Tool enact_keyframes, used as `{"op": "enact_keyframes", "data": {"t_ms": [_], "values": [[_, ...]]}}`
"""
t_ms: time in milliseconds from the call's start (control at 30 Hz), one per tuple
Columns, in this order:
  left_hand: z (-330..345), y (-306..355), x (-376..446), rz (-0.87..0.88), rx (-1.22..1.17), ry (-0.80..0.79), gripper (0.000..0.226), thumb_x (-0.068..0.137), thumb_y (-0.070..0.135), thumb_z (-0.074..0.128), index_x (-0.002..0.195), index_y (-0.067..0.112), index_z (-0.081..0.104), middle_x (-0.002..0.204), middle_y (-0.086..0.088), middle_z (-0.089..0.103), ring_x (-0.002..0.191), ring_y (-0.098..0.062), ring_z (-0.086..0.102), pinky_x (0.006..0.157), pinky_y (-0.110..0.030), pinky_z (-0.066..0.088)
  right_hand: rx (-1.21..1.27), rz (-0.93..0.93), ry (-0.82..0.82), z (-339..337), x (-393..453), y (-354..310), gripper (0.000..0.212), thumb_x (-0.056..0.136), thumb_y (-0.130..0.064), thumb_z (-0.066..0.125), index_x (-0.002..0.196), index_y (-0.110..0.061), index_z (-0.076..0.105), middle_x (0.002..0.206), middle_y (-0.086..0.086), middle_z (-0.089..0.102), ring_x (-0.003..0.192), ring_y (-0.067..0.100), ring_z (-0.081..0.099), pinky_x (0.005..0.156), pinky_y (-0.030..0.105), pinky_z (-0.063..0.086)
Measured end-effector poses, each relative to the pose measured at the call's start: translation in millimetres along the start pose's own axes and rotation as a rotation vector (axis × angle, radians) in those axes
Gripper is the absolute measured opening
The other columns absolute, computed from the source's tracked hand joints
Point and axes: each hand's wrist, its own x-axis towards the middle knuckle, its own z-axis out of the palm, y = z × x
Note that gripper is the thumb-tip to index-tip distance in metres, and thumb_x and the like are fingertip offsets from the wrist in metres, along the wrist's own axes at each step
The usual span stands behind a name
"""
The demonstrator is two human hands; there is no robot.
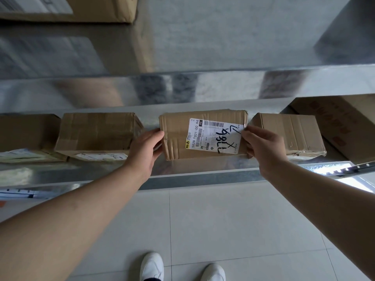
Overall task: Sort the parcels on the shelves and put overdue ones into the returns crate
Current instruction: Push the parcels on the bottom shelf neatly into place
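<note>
Both hands reach forward from bare, outstretched forearms and grip one parcel between them. The left hand [145,150] clasps the box's left end, thumb lying along the near top edge and the other fingers curled out of sight behind that end. The right hand [263,148] clasps the right end, thumb tip pressed onto the corner of the white shipping label [215,135], fingers wrapped round the side.

The held parcel [178,136] is a brown taped cardboard box lying lengthwise on the metal shelf [203,173], near its front edge; whether it rests fully on the shelf I cannot tell. Its label faces up, with barcodes, printed text and black handwritten marks.

Just left of it sits a second cardboard box [97,132], and further left a third [26,130]. Just right sits another box [292,134], with a larger carton [345,122] beyond it. On the shelf above, far left, is one more carton [81,9].

Below, white shoes [152,266] stand on a pale tiled floor [243,220]
</note>
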Motion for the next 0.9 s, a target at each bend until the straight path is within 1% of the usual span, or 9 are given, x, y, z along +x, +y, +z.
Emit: {"op": "enact_keyframes", "data": {"t_ms": [67,133,200,300,467,600,733,833,900], "values": [[0.7,3.2,0.3,0.023,0.007,-0.013,0.023,0.097,0.008,0.049,0.095,0.018,0.07,0.088,0.002,0.074,0.091,-0.014,0.066,0.093,-0.034,0.049,0.005,-0.003,0.025,3.4,0.5,-2.4,0.02,0.09,-0.011,0.071,0.084,-0.03,0.073,0.076,-0.004,0.076,0.097,0.03,0.073,0.09,0.047,0.058],[0.8,6.3,0.6,0.051,0.029,-0.034,0.023,0.096,0.007,0.05,0.099,0.018,0.071,0.095,0.0,0.074,0.096,-0.015,0.066,0.095,-0.034,0.049,0.003,-0.004,0.056,6.0,2.5,-2.1,0.022,0.088,-0.008,0.073,0.08,-0.029,0.074,0.069,-0.006,0.074,0.091,0.032,0.073,0.092,0.044,0.055],[0.5,7.0,1.4,0.071,0.066,-0.052,0.023,0.089,0.009,0.054,0.097,0.021,0.072,0.099,0.002,0.075,0.101,-0.014,0.066,0.095,-0.03,0.05,-0.014,-0.004,0.084,7.4,5.5,1.7,0.021,0.084,-0.006,0.076,0.079,-0.026,0.077,0.065,-0.007,0.073,0.076,0.023,0.065,0.08,0.035,0.052],[-2.6,3.2,0.5,0.063,0.109,-0.024,0.03,0.087,0.006,0.054,0.091,0.027,0.076,0.096,0.008,0.075,0.1,-0.009,0.064,0.089,-0.023,0.046,-0.118,-0.024,0.13,9.8,7.1,9.8,0.02,0.08,-0.005,0.078,0.08,-0.025,0.076,0.073,-0.005,0.072,0.07,0.016,0.062,0.066,0.028,0.052],[-11.9,-13.2,-2.0,0.035,0.117,0.018,0.036,0.093,-0.006,0.05,0.116,0.017,0.066,0.107,0.002,0.072,0.094,0.0,0.068,0.082,-0.014,0.05,-0.231,-0.012,0.164,14.6,5.0,25.9,0.03,0.078,-0.001,0.078,0.071,-0.03,0.072,0.076,-0.001,0.074,0.077,0.022,0.071,0.085,0.042,0.061],[-18.5,-26.6,-2.5,0.064,0.195,0.021,0.041,0.091,-0.014,0.048,0.125,0.006,0.061,0.117,-0.007,0.07,0.105,-0.011,0.067,0.095,-0.026,0.049,-0.198,0.056,0.153,17.9,4.9,37.0,0.03,0.079,-0.004,0.08,0.068,-0.031,0.071,0.076,0.001,0.074,0.088,0.027,0.074,0.088,0.042,0.06],[-21.8,-35.8,0.3,0.059,0.305,0.02,0.043,0.088,-0.015,0.048,0.125,0.004,0.058,0.12,-0.01,0.068,0.114,-0.02,0.063,0.106,-0.037,0.045,-0.219,0.089,0.112,19.2,5.6,45.8,0.021,0.081,-0.012,0.081,0.07,-0.029,0.075,0.079,0.006,0.076,0.076,0.019,0.066,0.087,0.04,0.058],[-21.9,-36.4,0.1,0.041,0.376,0.007,0.053,0.085,-0.019,0.04,0.128,0.007,0.055,0.126,-0.011,0.064,0.119,-0.024,0.059,0.103,-0.032,0.044,-0.209,0.116,0.091,21.2,4.8,49.9,0.017,0.085,-0.014,0.076,0.073,-0.025,0.074,0.077,0.006,0.071,0.075,0.02,0.061,0.081,0.035,0.055],[-20.5,-32.3,-2.2,0.103,0.524,0.035,0.058,0.087,-0.013,0.042,0.138,0.014,0.048,0.136,-0.006,0.056,0.125,-0.02,0.053,0.105,-0.032,0.042,-0.258,0.126,0.079,23.7,5.1,52.8,0.016,0.089,-0.01,0.066,0.086,-0.021,0.076,0.077,0.004,0.068,0.076,0.02,0.059,0.076,0.034,0.052]]}}
